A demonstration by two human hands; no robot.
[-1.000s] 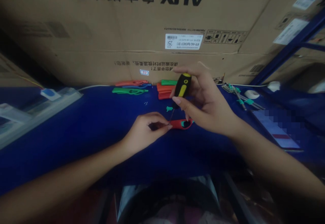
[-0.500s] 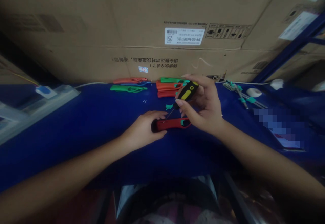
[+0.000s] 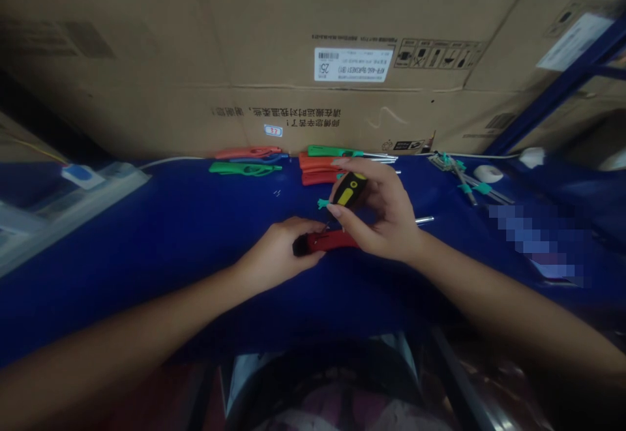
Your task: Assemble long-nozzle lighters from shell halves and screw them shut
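In the middle of the blue table lies a red stick lighter (image 3: 335, 240) with a black end, on its side. My left hand (image 3: 268, 255) grips that black end between thumb and fingers. My right hand (image 3: 391, 219) is closed round a black-and-yellow screwdriver (image 3: 350, 190); its thin shaft points down to the lighter's body, and whether the tip touches a screw I cannot tell. The right hand covers the lighter's other end, and a metal tube (image 3: 424, 220) sticks out beyond it. A small teal plastic piece (image 3: 323, 203) lies just behind the lighter.
Red, orange and green lighter parts (image 3: 244, 168) lie at the back left, and more lighters (image 3: 317, 169) behind my hands. Tiny screws (image 3: 277, 193) are scattered nearby. Metal tubes with teal pieces (image 3: 460, 177), a white roll (image 3: 488, 174) and a blurred-out flat object (image 3: 548, 248) are right. A cardboard box (image 3: 195, 59) stands behind.
My right hand has come down and slightly left with the screwdriver, nearer the lighter. The metal tube now shows to the right of that hand. My left hand keeps its grip.
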